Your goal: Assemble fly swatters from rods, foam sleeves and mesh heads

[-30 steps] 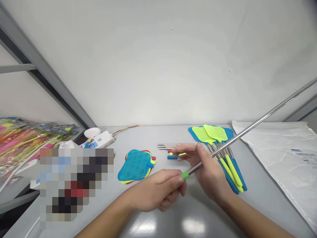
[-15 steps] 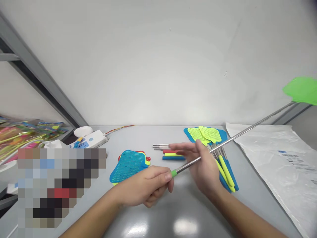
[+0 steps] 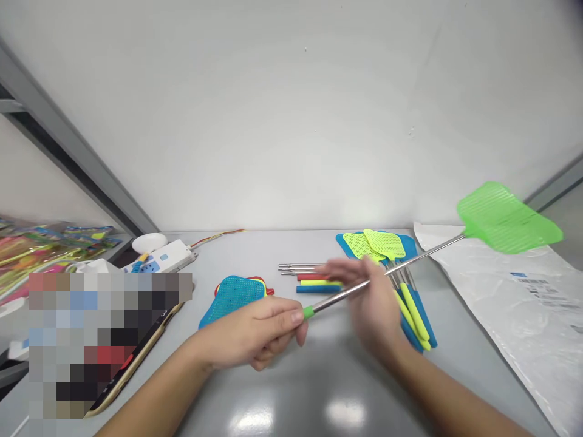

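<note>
My left hand (image 3: pixel 255 331) is closed round the green grip end of a fly swatter. Its telescopic steel rod (image 3: pixel 410 260) slants up to the right to a green mesh head (image 3: pixel 505 218) held in the air. My right hand (image 3: pixel 371 294) is blurred and sits at the rod's lower part, fingers stretched leftward, thumb by the rod. Behind it lie loose handles (image 3: pixel 314 281) in red, yellow and blue with steel rods.
A stack of mesh heads (image 3: pixel 230 296), blue on top, lies left of centre. Finished swatters (image 3: pixel 396 267) with yellow and blue parts lie right of my right hand. A plastic bag (image 3: pixel 514 297) covers the right side. A power strip (image 3: pixel 166 258) and coloured packages (image 3: pixel 40 249) lie left.
The rod has grown shorter: the green head came in from off-frame at the right toward my hands. My left hand shifted slightly left. The view panned a little.
</note>
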### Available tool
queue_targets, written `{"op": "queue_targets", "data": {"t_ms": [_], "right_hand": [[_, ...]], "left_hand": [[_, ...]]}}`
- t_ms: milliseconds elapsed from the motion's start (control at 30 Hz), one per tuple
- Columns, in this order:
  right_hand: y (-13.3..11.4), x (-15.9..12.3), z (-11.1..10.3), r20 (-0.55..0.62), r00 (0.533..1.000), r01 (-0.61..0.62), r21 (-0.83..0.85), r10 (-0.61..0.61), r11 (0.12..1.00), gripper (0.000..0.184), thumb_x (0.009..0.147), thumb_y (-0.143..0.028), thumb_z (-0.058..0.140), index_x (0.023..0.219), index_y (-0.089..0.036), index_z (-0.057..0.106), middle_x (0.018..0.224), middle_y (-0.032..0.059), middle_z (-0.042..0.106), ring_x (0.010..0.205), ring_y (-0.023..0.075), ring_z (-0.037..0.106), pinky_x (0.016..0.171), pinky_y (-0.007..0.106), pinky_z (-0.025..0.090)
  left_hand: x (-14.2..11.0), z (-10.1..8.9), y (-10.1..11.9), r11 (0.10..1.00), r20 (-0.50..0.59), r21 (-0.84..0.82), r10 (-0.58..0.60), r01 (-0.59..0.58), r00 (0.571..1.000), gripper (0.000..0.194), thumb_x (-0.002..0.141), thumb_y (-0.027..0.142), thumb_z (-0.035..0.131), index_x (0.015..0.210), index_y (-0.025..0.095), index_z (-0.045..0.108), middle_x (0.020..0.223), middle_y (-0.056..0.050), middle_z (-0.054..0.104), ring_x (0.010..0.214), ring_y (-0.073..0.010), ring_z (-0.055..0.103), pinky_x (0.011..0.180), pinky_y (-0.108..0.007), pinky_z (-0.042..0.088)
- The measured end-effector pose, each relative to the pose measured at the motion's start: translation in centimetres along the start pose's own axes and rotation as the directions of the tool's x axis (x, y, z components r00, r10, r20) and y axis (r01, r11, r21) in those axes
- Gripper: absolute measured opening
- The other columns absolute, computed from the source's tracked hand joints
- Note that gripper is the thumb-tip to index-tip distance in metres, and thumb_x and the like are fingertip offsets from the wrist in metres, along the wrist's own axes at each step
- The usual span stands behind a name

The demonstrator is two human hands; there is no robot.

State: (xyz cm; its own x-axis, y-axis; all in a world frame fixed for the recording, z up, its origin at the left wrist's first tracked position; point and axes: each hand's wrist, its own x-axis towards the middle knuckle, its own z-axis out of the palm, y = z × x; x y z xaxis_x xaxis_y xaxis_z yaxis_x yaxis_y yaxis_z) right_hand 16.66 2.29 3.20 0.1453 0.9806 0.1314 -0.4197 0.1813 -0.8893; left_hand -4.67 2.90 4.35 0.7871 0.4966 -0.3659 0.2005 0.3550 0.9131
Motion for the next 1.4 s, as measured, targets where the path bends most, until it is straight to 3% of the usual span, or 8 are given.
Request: {"op": "queue_targets", "data": {"t_ms": [167,300,400,533,700,967,1233,1400], "right_hand": [[-0.3,-1.2,0.7,0.214,0.976,-0.016,-0.102,0.038,0.995,0.055,0.097,-0.053,0.032,0.103,-0.02,0.075,0.098,0.0088,0.076,0.101,0.0247,0.067,0.092,0.041,0.044],[-3.7,3.4,-3.4,-0.219,0.973,0.094,0.072,-0.076,0.993,0.053,0.095,-0.051,0.035,0.09,-0.018,0.076,0.082,0.007,0.077,0.087,0.0205,0.07,0.08,0.033,0.048],[-3.7,4.5,-4.1,-0.349,0.927,0.159,0.045,-0.134,0.986,0.041,0.094,-0.039,0.039,0.091,-0.017,0.074,0.081,0.0068,0.077,0.087,0.0202,0.07,0.078,0.032,0.048],[-0.6,0.6,-0.5,-0.076,0.997,0.031,-0.017,-0.032,0.999,0.045,0.097,-0.045,0.036,0.094,-0.02,0.073,0.092,0.0074,0.077,0.097,0.0235,0.069,0.084,0.038,0.047],[0.1,-1.6,0.9,0.226,0.973,-0.028,-0.044,0.037,0.999,0.056,0.097,-0.059,0.029,0.114,-0.023,0.068,0.104,0.0081,0.075,0.103,0.027,0.067,0.097,0.048,0.043],[-2.0,2.7,-2.1,-0.321,0.945,0.1,0.095,-0.065,0.99,0.026,0.087,-0.036,0.063,0.11,-0.025,0.066,0.111,0.0014,0.07,0.113,0.0198,0.062,0.093,0.036,0.052],[-2.1,1.2,-1.2,-0.252,0.953,0.163,-0.041,-0.168,0.986,0.033,0.088,-0.041,0.062,0.118,-0.028,0.062,0.115,0.0018,0.067,0.108,0.0214,0.063,0.086,0.037,0.054],[-0.9,0.0,-0.7,0.122,0.992,0.055,-0.218,-0.029,0.974,0.034,0.094,-0.047,0.05,0.11,-0.023,0.067,0.091,0.0042,0.073,0.082,0.0205,0.068,0.078,0.037,0.053]], "left_hand": [[-0.5,0.0,0.5,0.999,-0.003,0.02,0.025,-0.025,1.0,0.037,0.095,0.051,0.047,0.085,0.016,0.057,0.05,0.01,0.031,0.041,-0.0051,0.025,0.04,-0.017,0.027],[-1.0,-1.2,0.6,0.999,-0.063,0.032,-0.012,0.014,0.998,0.039,0.094,0.053,0.049,0.085,0.016,0.057,0.052,0.01,0.029,0.042,-0.0048,0.02,0.038,-0.017,0.024],[-0.6,-1.1,0.3,0.999,-0.062,0.023,-0.025,0.027,0.998,0.042,0.093,0.055,0.048,0.084,0.015,0.058,0.053,0.01,0.029,0.043,-0.0052,0.02,0.038,-0.017,0.024],[0.1,0.1,0.1,1.0,-0.023,0.016,-0.01,0.011,1.0,0.041,0.093,0.056,0.047,0.086,0.016,0.058,0.052,0.009,0.031,0.042,-0.0057,0.024,0.039,-0.018,0.028],[-0.4,0.2,0.7,1.0,-0.029,-0.005,0.029,-0.029,0.999,0.039,0.093,0.054,0.048,0.084,0.017,0.057,0.05,0.01,0.029,0.041,-0.0054,0.022,0.039,-0.017,0.026],[-0.7,-1.1,0.5,0.998,-0.135,-0.044,0.03,-0.036,0.99,0.038,0.094,0.052,0.049,0.082,0.016,0.054,0.052,0.01,0.028,0.042,-0.0039,0.018,0.038,-0.017,0.021],[-0.5,-0.5,0.4,0.994,-0.141,-0.059,0.081,-0.09,0.987,0.038,0.094,0.052,0.049,0.082,0.017,0.055,0.051,0.01,0.027,0.041,-0.0043,0.018,0.039,-0.018,0.019],[0.1,0.1,0.4,0.99,-0.118,-0.106,0.082,-0.095,0.99,0.038,0.094,0.053,0.047,0.083,0.017,0.056,0.052,0.01,0.024,0.042,-0.0053,0.017,0.041,-0.019,0.022]]}}
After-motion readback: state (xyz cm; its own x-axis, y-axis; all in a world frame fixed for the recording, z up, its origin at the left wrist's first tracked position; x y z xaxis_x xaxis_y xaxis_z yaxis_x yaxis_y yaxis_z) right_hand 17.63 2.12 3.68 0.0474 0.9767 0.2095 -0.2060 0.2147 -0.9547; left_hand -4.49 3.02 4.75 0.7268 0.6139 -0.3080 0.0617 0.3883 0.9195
